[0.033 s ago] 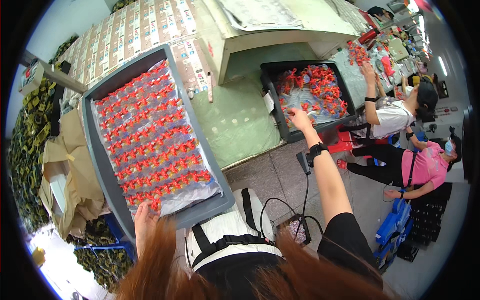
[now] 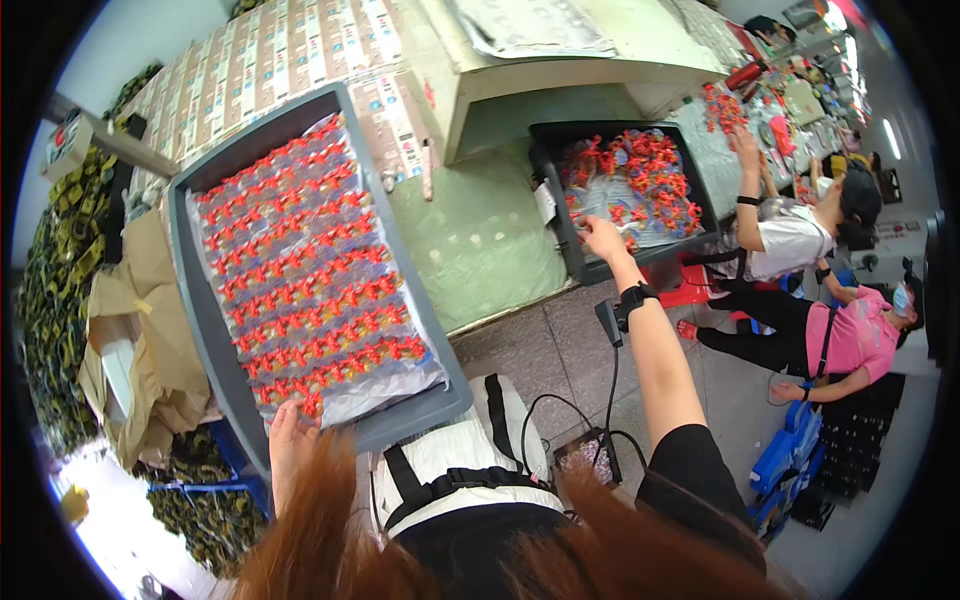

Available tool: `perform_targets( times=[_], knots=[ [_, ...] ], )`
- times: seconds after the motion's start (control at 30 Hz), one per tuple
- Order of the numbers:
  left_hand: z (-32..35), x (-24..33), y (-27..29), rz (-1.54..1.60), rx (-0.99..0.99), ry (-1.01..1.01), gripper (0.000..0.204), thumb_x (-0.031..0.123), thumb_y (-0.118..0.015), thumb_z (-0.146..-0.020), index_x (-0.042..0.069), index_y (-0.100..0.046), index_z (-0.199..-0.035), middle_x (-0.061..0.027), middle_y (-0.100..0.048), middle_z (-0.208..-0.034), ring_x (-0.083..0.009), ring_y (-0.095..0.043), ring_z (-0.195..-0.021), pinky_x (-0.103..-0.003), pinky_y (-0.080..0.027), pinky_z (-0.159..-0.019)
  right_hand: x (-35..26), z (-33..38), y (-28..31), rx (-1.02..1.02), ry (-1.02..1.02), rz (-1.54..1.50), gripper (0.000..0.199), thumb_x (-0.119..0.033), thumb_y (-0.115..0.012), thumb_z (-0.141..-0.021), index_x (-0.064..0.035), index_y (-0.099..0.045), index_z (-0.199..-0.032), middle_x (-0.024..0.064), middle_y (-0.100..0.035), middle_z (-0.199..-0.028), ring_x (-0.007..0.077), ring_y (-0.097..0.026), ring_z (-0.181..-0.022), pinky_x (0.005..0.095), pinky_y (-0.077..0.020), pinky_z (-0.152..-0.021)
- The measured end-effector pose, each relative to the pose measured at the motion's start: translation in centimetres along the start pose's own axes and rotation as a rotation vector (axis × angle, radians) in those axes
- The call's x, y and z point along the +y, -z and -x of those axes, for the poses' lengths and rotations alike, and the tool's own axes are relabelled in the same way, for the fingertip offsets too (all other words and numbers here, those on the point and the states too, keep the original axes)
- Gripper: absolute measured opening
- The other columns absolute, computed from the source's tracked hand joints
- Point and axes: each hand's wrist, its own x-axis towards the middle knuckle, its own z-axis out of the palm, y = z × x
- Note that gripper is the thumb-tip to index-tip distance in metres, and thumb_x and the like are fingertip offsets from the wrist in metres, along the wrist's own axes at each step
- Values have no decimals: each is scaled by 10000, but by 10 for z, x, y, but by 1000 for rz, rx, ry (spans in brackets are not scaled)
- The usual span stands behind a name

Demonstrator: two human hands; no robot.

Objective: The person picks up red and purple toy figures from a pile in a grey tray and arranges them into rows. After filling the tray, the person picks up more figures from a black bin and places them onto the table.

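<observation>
Rows of small red figures with clear, bluish parts (image 2: pixel 300 270) stand on a plastic sheet inside a large grey tray (image 2: pixel 425 412) at the left. At the tray's near end, my left hand (image 2: pixel 290 430) has its fingers closed at the end of the nearest row, touching a red figure (image 2: pixel 312 405). Over the left side of a black tray (image 2: pixel 712 215), my right hand (image 2: pixel 606 240) has thumb and fingers pinched together. Whatever is between those fingertips is too small to make out. Heaped red figures (image 2: pixel 650 160) fill much of the black tray, with striped plastic sheeting below.
A pale cabinet (image 2: pixel 560 75) overhangs the green worktop (image 2: pixel 470 240). Brown paper (image 2: pixel 150 340) and camouflage-coloured pieces (image 2: pixel 60 300) lie at the left. Two people are at the right, one seated in white (image 2: pixel 790 235), one in pink (image 2: pixel 850 335). Cables (image 2: pixel 612 390) hang beside my right arm.
The whole view has shifted very slightly. Both hands keep their places at the two trays.
</observation>
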Motion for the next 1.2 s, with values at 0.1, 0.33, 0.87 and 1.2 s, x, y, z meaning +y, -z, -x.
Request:
perform_targets(
  times=[0.1,0.33,0.87,1.2],
  knots=[
    [3,7,-13,-61,39,-25,229,82,-526,-857,21,-502,-1076,-73,-552,-1024,-181,-539,-970,-317,-440,-856,6,-22,-15,-21,-80,212,287,-176,-555,-739,15,-584,-951,261,-586,-918,379,-560,-921,451,-440,-800],
    [-7,-4,-32,-711,148,-566,167,-8,-616,-744,33,-579,-902,-37,-457,-1027,-101,-495,-878,-213,-424,-731,104,-41,-18,139,256,71,178,-95,-498,-793,13,-561,-920,179,-587,-746,300,-578,-671,374,-465,-586],
    [16,34,33,-1002,325,-321,155,49,-618,-735,26,-587,-885,-67,-611,-810,-136,-570,-742,-261,-449,-690,-218,151,22,-360,-68,-1162,302,-338,-422,-919,-80,-522,-1040,-18,-537,-710,29,-454,-514,164,-258,-379],
    [-10,-11,45,-1585,167,-321,145,102,-609,-706,68,-623,-846,-106,-612,-815,-284,-567,-846,-378,-442,-746,-369,225,-160,-610,808,-400,325,-99,-657,-711,-51,-482,-980,111,-477,-889,261,-535,-810,334,-443,-710]
  ],
)
